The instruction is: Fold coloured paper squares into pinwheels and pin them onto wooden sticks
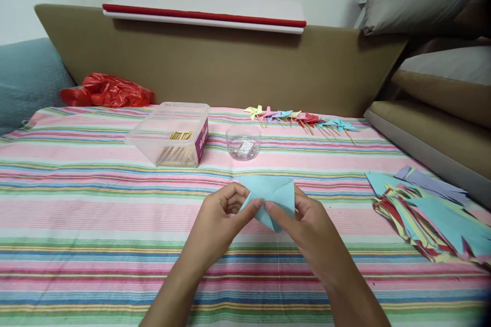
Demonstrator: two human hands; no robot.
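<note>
A light blue paper square [270,187] with cut flaps is held up over the striped cloth, between both hands. My left hand [222,214] is closed on its left side, thumb pressed near the middle of the sheet. From the right, my right hand [303,217] pinches the same paper, its thumb tip close to the left one. The fingers behind the sheet are partly hidden. Just beyond the paper stands a round clear container [243,143] with small pins and a white label inside.
A clear plastic box [148,135] holds wooden sticks [180,150]. Several finished paper pinwheels [307,120] lie at the back right. Cut coloured paper [433,214] is piled at the right, near stacked cushions [433,138]. A red plastic bag [111,91] lies back left on the striped cloth [95,214].
</note>
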